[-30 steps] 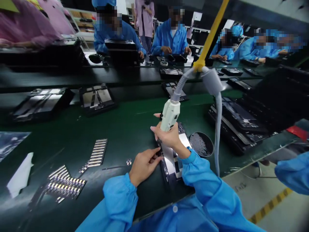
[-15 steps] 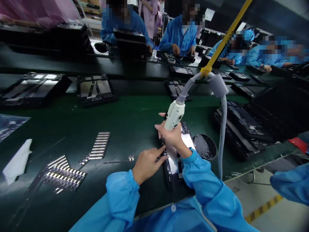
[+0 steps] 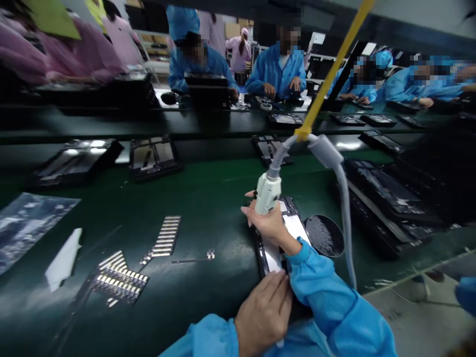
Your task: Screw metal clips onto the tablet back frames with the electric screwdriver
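My right hand is wrapped round a pale electric screwdriver, held upright over an opened tablet. The tablet lies on the green bench, showing a black frame and pale battery panels. The driver's tip is hidden behind my hand. My left hand lies over the near end of the tablet with its fingers stretched out side by side; its thumb is out of sight. Just right of the tablet is a round black dish of small screws.
A yellow strap and a grey cable hang around the screwdriver. Strips of small parts, another strip block and a white scrap lie left. More opened tablets line the back; a stack stands right. Co-workers sit opposite.
My left hand has gone from the tablet's left side to its near end, its fingers no longer pinched there. My right hand keeps hold of the screwdriver. The view has shifted slightly.
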The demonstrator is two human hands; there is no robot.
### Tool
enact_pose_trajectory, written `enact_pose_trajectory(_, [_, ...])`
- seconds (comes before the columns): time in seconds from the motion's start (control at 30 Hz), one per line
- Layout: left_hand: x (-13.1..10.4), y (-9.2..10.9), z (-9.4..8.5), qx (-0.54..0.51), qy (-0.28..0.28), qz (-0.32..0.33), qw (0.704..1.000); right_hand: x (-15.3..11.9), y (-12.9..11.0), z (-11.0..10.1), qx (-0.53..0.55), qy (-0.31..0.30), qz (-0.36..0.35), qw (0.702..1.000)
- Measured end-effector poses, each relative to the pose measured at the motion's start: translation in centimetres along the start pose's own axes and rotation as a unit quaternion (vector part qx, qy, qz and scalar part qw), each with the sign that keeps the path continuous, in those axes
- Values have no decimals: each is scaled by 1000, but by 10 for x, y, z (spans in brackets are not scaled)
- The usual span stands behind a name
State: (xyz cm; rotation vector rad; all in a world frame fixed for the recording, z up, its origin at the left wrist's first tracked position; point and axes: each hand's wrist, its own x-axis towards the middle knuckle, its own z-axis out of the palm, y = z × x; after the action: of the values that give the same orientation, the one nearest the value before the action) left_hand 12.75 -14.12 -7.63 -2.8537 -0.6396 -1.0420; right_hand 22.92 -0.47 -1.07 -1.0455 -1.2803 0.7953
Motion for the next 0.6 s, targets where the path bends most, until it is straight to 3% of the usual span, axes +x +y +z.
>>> enact_pose_trajectory(0.1, [-2,-21,10,28,-2,-7,1000,-1,-14,-12,18,43,-23,999])
enact_pose_trajectory(0.17, [10,-58,10,47,-62,-15,997,-6,-20,-24,26,87,-34,995])
enact_pose_trajectory(0.23, [32,-110,3,65,-152,-77,983,-15,-19,-34,40,104,-32,993])
enact_pose_trajectory(0.27, [45,-138,-1,78,-212,-139,964,-21,-16,-38,49,99,-23,994])
enact_pose_trajectory(0.3, [58,-167,-6,100,-227,-172,953,-26,-12,-40,57,85,-11,995])
enact_pose_trajectory(0.43, [91,-262,-25,201,-231,-274,912,-37,10,-37,78,12,39,996])
enact_pose_trajectory(0.53, [86,-304,-47,274,-241,-340,867,-33,21,-30,99,-11,52,994])
enact_pose_trajectory(0.6, [74,-322,-71,314,-261,-369,835,-29,25,-26,105,-39,86,990])
